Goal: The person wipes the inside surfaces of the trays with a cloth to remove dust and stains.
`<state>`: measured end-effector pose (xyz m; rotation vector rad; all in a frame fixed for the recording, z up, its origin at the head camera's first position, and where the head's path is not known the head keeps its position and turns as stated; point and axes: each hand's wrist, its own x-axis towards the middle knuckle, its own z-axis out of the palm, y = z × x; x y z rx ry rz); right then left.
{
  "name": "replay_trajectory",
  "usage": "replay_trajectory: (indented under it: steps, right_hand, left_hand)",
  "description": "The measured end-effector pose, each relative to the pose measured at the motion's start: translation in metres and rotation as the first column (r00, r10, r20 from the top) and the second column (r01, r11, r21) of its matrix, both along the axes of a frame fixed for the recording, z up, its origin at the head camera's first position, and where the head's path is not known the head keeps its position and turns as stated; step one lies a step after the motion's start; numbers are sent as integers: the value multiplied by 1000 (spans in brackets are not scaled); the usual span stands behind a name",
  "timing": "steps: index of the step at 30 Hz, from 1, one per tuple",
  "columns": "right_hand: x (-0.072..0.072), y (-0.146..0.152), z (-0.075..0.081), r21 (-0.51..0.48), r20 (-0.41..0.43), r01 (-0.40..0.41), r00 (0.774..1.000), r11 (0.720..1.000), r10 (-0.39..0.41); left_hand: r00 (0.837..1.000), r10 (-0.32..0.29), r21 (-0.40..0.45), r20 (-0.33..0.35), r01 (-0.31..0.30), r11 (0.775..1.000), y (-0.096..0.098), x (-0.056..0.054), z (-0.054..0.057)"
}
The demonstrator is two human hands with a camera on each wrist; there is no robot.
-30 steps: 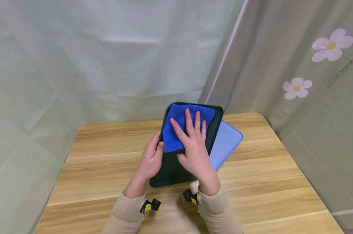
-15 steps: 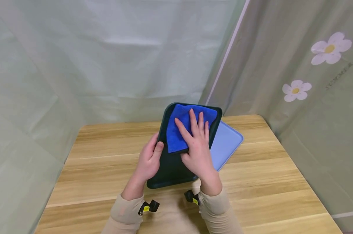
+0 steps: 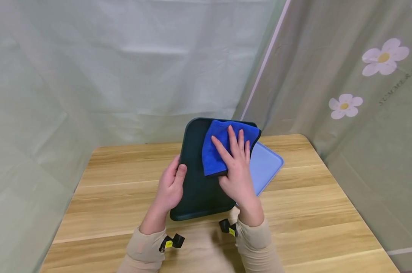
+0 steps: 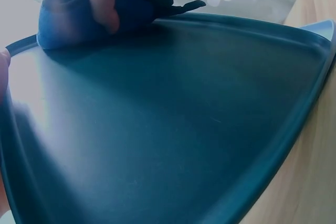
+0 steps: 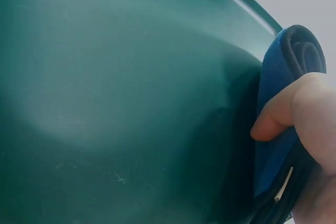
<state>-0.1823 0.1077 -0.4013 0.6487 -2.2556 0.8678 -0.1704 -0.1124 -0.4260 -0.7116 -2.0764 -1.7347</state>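
Observation:
My left hand (image 3: 172, 185) grips the left edge of a dark green tray (image 3: 195, 197), thumb over the rim. The tray is held tilted up above the table, its inner face towards me. On its upper right part lies a folded blue cloth (image 3: 213, 151) with black edging. My right hand (image 3: 238, 167) presses flat on this cloth, fingers straight and spread. The right wrist view shows the thumb (image 5: 278, 116) against the side of the folded cloth (image 5: 270, 82). In the left wrist view, the tray's bare surface (image 4: 157, 114) stretches below the cloth (image 4: 68, 19).
Behind the dark tray, a light blue tray (image 3: 265, 163) lies on the wooden table (image 3: 312, 212), partly hidden. Pale curtains (image 3: 141, 68) hang close behind the table, and a flowered one (image 3: 373, 144) runs along its right side.
The right hand has slid the blue cloth rightwards across the dark tray, baring more of its left part. The left hand keeps its grip, and has shifted slightly left with the tray.

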Motion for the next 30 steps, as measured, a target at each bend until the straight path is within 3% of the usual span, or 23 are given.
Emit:
replay_trajectory:
  steps: [22,30]
  right_hand:
    - [1,10,3,-45,-16,-19,1000,999,18]
    - [5,10,3,-56,4,-40,999,998,41]
  left_hand:
    - [1000,-27,15,-3,27,1000,-3,2,5]
    - [999,-35,20,-11,35,999,-2,5,2]
